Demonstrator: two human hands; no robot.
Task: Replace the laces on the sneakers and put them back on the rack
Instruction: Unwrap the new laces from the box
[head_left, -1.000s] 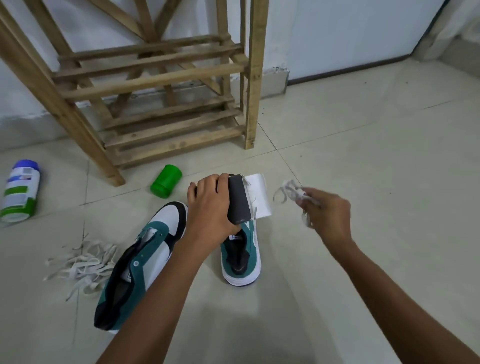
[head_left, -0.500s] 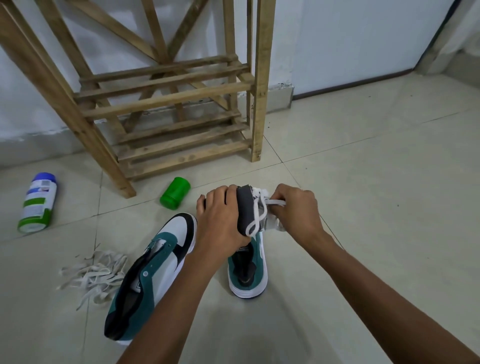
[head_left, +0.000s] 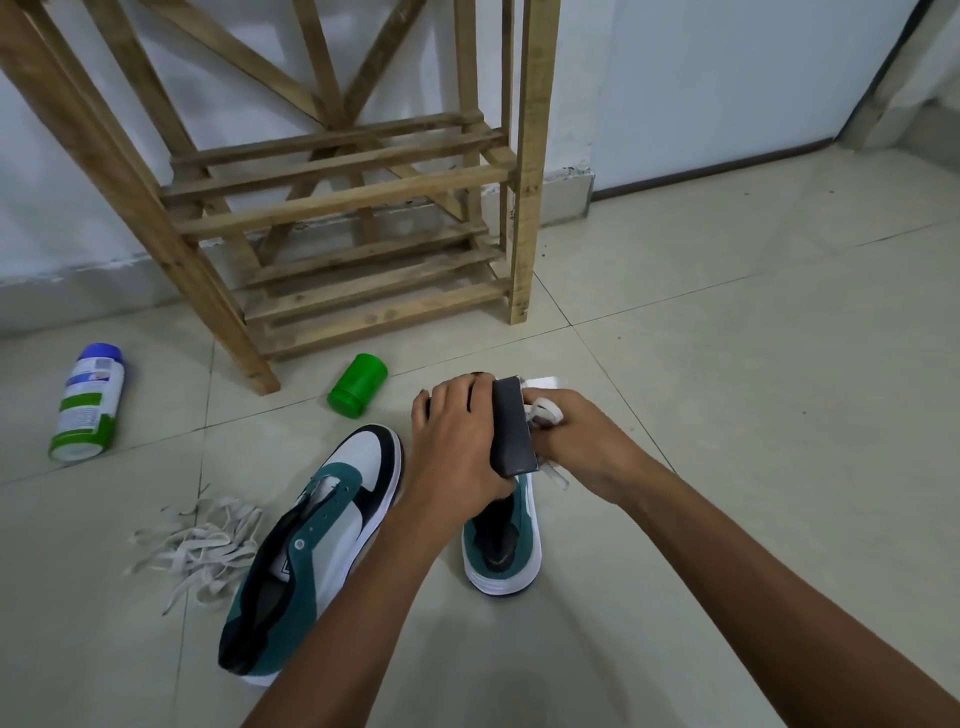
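The wooden rack (head_left: 332, 208) stands against the white wall, its slatted shelves bare, and everything else lies on the tiled floor (head_left: 753, 415) in front of it.

Nearest the rack's front legs, 2 green, white and black sneakers sit side by side. The left sneaker (head_left: 317, 561) lies tilted onto its side, toe toward the rack, its eyelets without a lace. The right sneaker (head_left: 501, 551) stands upright just beside it, farther from the rack's left leg, its heel toward the camera. Its dark tongue (head_left: 511, 436) is pulled up and forward.

The left hand (head_left: 457, 447) grips the front of the right sneaker, fingers curled over the toe and thumb against the tongue. The right hand (head_left: 582, 441) is on the other side of the tongue, fingers closed around a white lace (head_left: 543, 413), a loose end of which hangs below the hand.

A heap of old pale laces (head_left: 200, 545) lies left of the left sneaker. A white spray can (head_left: 88, 402) with a blue cap lies on its side left of the rack's front-left leg. A small green jar (head_left: 357, 384) lies on its side just in front of that leg, between rack and sneakers.
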